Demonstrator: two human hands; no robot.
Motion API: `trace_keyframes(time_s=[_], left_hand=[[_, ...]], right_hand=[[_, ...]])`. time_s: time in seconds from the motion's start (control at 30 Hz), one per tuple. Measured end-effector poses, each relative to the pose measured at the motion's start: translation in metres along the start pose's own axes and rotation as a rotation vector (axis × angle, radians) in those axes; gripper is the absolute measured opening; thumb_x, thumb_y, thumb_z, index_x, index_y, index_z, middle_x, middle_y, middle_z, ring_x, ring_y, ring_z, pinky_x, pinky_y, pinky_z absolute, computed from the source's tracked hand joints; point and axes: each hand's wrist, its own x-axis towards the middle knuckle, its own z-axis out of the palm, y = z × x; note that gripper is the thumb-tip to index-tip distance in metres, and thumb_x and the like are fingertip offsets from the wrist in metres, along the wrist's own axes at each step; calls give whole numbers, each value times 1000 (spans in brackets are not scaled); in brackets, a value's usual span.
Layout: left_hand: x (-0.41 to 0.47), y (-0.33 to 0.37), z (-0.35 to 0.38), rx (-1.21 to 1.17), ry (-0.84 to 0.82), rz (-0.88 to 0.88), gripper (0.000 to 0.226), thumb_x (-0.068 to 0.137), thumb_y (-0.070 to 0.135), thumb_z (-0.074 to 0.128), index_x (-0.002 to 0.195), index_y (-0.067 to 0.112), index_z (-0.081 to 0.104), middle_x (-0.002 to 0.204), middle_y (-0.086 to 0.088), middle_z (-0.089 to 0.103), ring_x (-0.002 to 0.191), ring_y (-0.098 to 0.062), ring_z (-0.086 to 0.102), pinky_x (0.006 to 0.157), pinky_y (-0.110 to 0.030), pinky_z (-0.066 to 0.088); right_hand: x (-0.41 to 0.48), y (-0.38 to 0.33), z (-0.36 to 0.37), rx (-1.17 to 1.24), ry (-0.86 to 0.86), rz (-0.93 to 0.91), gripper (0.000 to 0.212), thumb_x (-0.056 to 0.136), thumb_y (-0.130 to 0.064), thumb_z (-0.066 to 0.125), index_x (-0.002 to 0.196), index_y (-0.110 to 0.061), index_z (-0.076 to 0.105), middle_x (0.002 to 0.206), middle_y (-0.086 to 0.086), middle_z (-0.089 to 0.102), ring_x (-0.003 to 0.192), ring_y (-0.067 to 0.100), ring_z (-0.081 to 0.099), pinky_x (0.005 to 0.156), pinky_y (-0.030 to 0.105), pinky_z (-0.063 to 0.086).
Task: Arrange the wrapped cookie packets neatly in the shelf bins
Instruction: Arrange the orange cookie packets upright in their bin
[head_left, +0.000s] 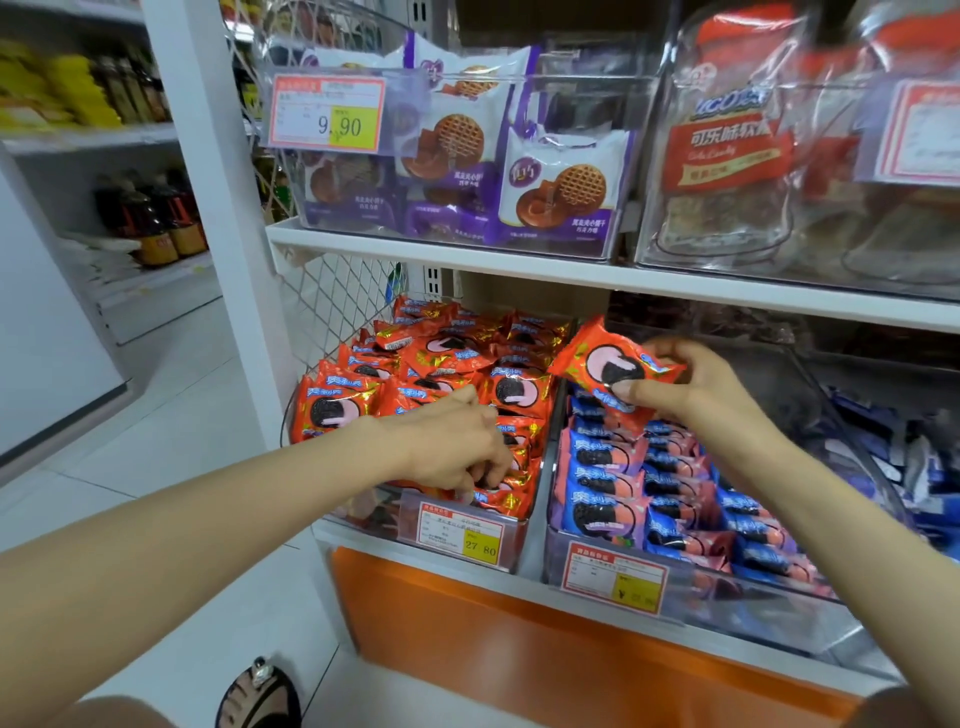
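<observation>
Nearest, the left hand (457, 447) dips into the near end of the left bin (374, 514), its fingers curled down among the orange packets (441, 364) piled there; whether they grip one cannot be told. Just right and slightly farther, the right hand (691, 384) pinches a lone orange packet (613, 364) between thumb and fingers above the blue packets (649, 493) in the right bin (727, 592). Farthest, purple cookie packets (561, 192) stand on the upper shelf (519, 262).

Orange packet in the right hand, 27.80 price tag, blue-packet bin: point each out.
orange packet (597, 358), head view, front face.
27.80 price tag (461, 532), head view, label centre.
blue-packet bin (753, 613), head view, clear front wall.
</observation>
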Motion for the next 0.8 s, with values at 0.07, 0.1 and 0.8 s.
trace_keyframes(time_s=[0.07, 0.1, 0.8], left_hand=[[-8, 0, -5, 72, 182, -28, 26, 81, 42, 66, 104, 29, 62, 101, 18, 57, 96, -1, 33, 82, -25, 18], [-12, -5, -5, 84, 265, -66, 28, 81, 43, 64, 106, 31, 61, 102, 21, 53, 97, -1, 32, 82, -24, 18], [-22, -51, -12, -256, 812, -625, 49, 83, 47, 62, 123, 20, 56, 123, -12, 52, 120, -28, 39, 97, -33, 29]], right_hand=[[3, -2, 9, 11, -12, -27, 36, 77, 2, 70, 105, -16, 56, 86, 1, 64, 68, 10, 61, 63, 17, 52], [5, -4, 14, 10, -25, -55, 39, 77, 3, 69, 108, -17, 56, 87, -1, 64, 67, 6, 62, 60, 14, 51], [51, -7, 65, -170, -204, -50, 52, 71, -2, 75, 112, -29, 57, 104, 1, 65, 93, 16, 61, 83, 25, 48]])
